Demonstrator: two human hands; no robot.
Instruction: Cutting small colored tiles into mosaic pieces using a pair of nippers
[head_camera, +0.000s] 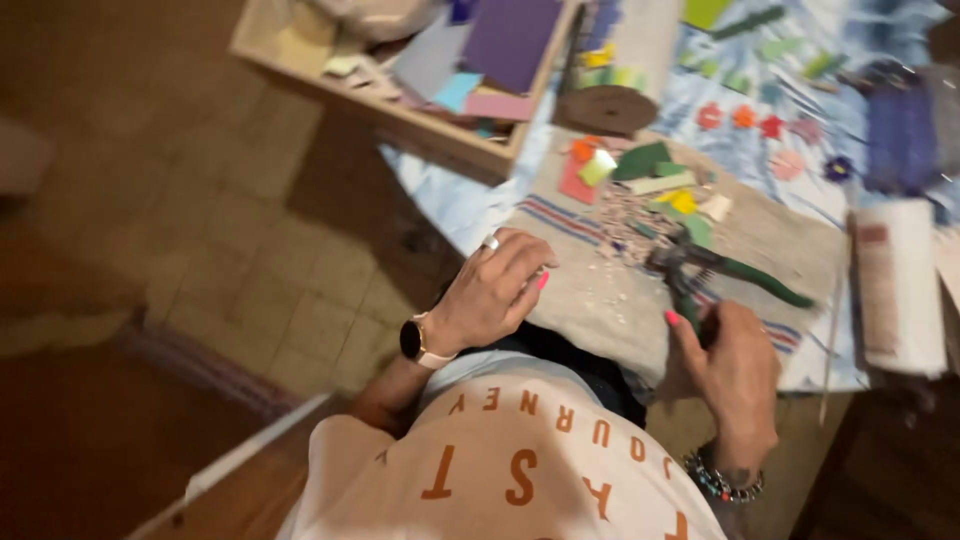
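Two hands rested on the grey cloth (600, 300): the left hand (490, 295) lay loosely curled and empty at its edge, the right hand (735, 375) gripped green-handled nippers (700, 268) beside coloured tile pieces (650, 180).

1. Nippers (715, 272): a dark metal tool with green handles, lying flat on the grey cloth (600, 300) over the bench. The head points to 9 o'clock and the handles splay toward 3 and 6 o'clock.
2. One handle runs to the right hand (735, 375), whose fingers touch it.
3. Chips (630, 225): a pile of small pale fragments on the cloth, at 10 o'clock of the nippers' head, just beside it.
4. The picture is blurred, so finer detail cannot be told.
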